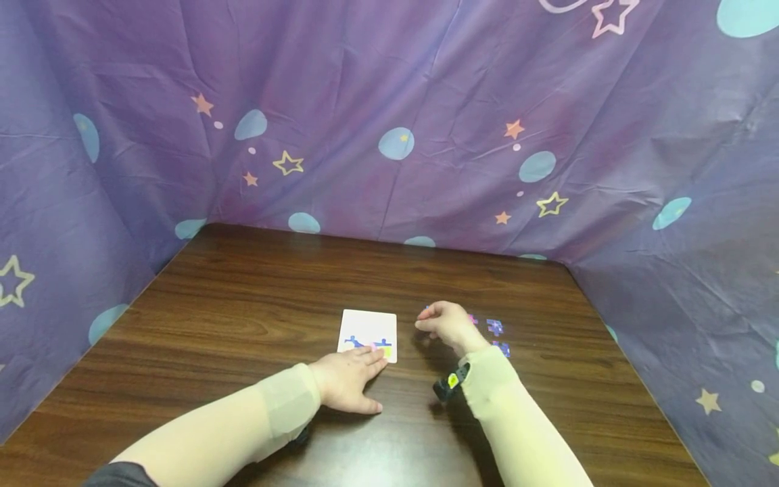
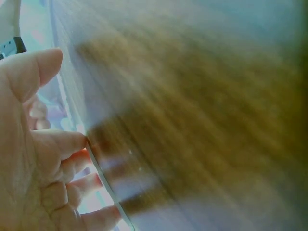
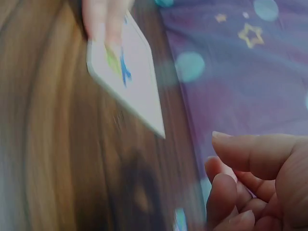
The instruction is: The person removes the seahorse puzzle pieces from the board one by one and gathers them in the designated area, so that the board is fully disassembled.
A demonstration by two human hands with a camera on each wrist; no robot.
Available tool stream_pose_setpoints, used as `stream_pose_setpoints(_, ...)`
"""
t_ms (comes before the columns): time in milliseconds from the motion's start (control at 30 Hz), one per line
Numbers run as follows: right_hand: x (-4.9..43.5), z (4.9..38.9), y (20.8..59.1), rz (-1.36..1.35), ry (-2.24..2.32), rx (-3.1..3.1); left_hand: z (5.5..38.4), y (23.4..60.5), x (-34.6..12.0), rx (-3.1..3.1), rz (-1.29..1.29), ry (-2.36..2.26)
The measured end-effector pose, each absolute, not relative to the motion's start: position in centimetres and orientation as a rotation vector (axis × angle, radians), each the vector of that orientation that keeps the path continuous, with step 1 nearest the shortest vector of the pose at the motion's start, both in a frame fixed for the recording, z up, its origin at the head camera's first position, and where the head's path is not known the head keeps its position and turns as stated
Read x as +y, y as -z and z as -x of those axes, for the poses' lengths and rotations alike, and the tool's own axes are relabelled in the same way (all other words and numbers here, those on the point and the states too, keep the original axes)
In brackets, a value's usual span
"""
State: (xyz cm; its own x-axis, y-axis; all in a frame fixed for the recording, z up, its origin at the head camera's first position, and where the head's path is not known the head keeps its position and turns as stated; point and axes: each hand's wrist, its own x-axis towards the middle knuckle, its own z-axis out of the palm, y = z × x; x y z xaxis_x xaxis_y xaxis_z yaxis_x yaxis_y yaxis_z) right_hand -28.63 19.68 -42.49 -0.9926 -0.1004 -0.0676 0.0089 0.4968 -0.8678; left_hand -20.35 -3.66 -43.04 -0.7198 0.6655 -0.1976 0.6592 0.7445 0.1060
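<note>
A square white puzzle board (image 1: pixel 368 323) lies on the table, with blue, pink and yellow puzzle pieces (image 1: pixel 353 341) along its near side. My left hand (image 1: pixel 349 379) rests on that near edge with its fingers spread over the pieces. In the left wrist view, the fingertips (image 2: pixel 108 217) lie over the board's thin edge. To the right of the board, my right hand (image 1: pixel 447 325) is raised over the table. Its fingers bend loosely with the thumb apart from them, and nothing shows between them in the right wrist view.
Right of my right hand lie loose puzzle pieces, a purple-blue piece (image 1: pixel 495 327) and another piece (image 1: pixel 501 349) nearer me. A pink piece (image 1: pixel 472 318) is partly hidden behind that hand. The brown wooden table (image 1: pixel 262 284) meets a purple star-patterned curtain (image 1: pixel 341 135) at the back and sides.
</note>
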Motion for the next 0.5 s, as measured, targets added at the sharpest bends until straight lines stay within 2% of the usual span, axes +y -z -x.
stream_pose_setpoints(233,15.7,28.8,43.9,0.169,1.575,2.497,20.4,43.0,-3.6,2.722,-1.047,-0.05)
stream_pose_setpoints(500,14.0,28.7,45.1,0.168,1.569,2.43,20.4,42.8,-3.7,2.723,-1.05,-0.043)
